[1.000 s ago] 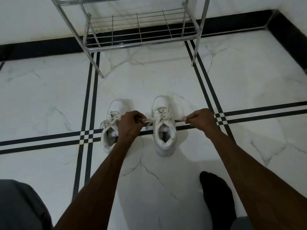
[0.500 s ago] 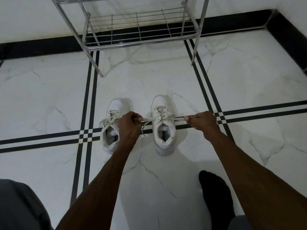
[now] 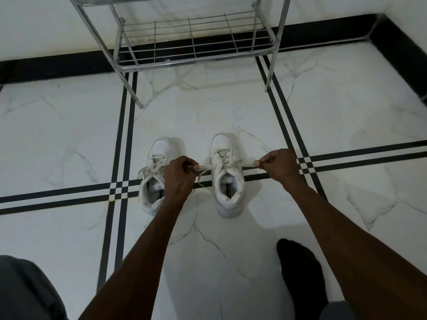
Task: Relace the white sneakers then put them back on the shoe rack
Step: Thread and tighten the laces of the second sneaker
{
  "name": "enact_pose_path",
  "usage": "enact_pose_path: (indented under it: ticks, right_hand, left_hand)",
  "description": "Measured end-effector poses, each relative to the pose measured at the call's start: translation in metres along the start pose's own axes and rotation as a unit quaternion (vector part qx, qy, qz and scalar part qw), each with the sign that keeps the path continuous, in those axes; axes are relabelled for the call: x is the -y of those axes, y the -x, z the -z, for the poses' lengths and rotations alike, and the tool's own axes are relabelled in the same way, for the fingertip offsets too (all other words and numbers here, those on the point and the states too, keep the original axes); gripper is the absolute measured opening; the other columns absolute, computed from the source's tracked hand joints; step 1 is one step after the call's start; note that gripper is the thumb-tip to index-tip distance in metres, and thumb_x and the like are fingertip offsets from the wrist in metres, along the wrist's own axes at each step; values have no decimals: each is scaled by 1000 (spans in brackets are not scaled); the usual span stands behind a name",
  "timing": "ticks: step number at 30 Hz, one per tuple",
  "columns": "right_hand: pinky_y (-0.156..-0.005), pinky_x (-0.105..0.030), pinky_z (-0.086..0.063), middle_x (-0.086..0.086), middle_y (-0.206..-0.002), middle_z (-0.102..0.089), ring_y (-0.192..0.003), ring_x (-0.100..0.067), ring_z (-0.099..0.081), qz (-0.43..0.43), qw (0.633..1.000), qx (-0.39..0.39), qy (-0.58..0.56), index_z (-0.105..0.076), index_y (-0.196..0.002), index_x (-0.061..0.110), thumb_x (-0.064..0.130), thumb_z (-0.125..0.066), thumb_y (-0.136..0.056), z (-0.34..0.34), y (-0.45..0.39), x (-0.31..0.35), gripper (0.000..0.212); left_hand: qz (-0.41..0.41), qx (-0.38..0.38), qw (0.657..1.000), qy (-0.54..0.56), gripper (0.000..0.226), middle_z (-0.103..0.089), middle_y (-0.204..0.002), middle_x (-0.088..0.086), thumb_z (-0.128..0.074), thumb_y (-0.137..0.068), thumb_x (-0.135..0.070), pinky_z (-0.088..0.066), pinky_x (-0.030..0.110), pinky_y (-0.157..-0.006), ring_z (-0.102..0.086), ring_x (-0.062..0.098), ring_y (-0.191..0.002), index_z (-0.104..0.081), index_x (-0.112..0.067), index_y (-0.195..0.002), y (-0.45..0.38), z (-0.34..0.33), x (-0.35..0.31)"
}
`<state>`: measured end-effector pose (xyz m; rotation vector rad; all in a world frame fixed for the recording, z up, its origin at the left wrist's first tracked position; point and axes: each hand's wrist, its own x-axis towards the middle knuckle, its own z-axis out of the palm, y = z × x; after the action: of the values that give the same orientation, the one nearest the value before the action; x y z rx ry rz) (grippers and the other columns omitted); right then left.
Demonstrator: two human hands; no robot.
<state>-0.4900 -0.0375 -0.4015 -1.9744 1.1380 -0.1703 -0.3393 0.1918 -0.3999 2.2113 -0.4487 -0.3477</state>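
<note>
Hands: our left hand (image 3: 179, 175) and right hand (image 3: 278, 163) pinch the lace ends (image 3: 206, 167) | pulled tauter than before across the right sneaker (image 3: 227, 176) | lacing nearly snug

Sneakers: we count two, a left sneaker (image 3: 154, 181) and a right sneaker (image 3: 227, 174).
Hands: we see two, a left hand (image 3: 179, 179) and a right hand (image 3: 278, 166).
Lace ends pulled out sideways: two that we can see.
Shoe racks: one shoe rack (image 3: 191, 58).
Dark socked feet: one foot (image 3: 300, 271).
</note>
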Motion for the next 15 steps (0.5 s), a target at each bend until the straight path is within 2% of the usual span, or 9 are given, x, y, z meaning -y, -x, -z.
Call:
enact_pose_path:
  ticks: [2,4,6,7,9,11,13,15]
  right_hand:
    - [-79,-35,-57,-6,-93,-76,-92,-25,-71,24,999,27,-2,-77,-89,8,24,-87,-74,3,1,3,24]
    - [-77,-28,-51,0,-114,-69,-100,-20,-64,64,996,62,-16,-70,-112,13,21,-84,-77,2,5,8,38]
    - [-90,-23,-44,0,-132,-61,-115,-17,-57,134,985,108,-17,-62,-132,17,17,-79,-84,-4,9,13,52]
    - [-96,-19,-41,-2,-136,-61,-121,-16,-56,171,977,129,-3,-60,-136,16,13,-76,-87,-9,10,14,52]
    - [-96,-13,-43,-8,-131,-66,-118,-16,-61,217,964,151,22,-65,-131,12,7,-70,-90,-17,12,14,42]
    - [-90,-27,-52,-11,-112,-74,-103,-23,-69,242,962,117,51,-74,-113,6,8,-66,-92,-22,16,13,23]
    - [-79,-42,-56,-8,-90,-75,-84,-22,-68,256,961,64,88,-75,-94,8,14,-63,-93,-27,19,10,13]
    - [-73,-44,-55,-2,-80,-72,-77,-20,-65,249,959,37,132,-70,-86,13,17,-62,-94,-30,22,11,12]
  left_hand:
    - [-30,9,999,-36,13,-78,-95,6,-69,-91,-3,-46,8,-68,-67,10,-79,-77,-9,-99,-2,0,-2]
    - [-58,47,996,-47,24,-73,-116,4,-69,-94,-9,-49,21,-82,-66,16,-102,-72,-11,-118,-1,-2,-6]
    - [-67,125,990,-11,38,-67,-128,3,-64,-97,-2,-55,26,-89,-65,17,-111,-64,-9,-134,3,-7,-11]
    - [-81,159,984,-10,42,-68,-130,7,-62,-97,1,-61,35,-91,-68,20,-111,-62,-11,-137,4,-9,-12]
    - [-111,162,978,-75,45,-73,-122,13,-58,-90,-8,-62,52,-90,-72,28,-109,-67,-19,-133,0,-19,-2]
    - [-109,145,977,-116,43,-73,-114,19,-56,-84,-24,-60,55,-90,-71,39,-108,-73,-21,-123,-8,-32,16]
    - [-103,129,976,-143,31,-75,-104,18,-65,-89,-25,-57,43,-86,-69,40,-101,-78,-20,-116,-1,-28,4]
    - [-149,81,964,-205,20,-77,-91,9,-70,-94,-21,-45,34,-78,-66,35,-92,-81,-21,-110,4,-25,-2]
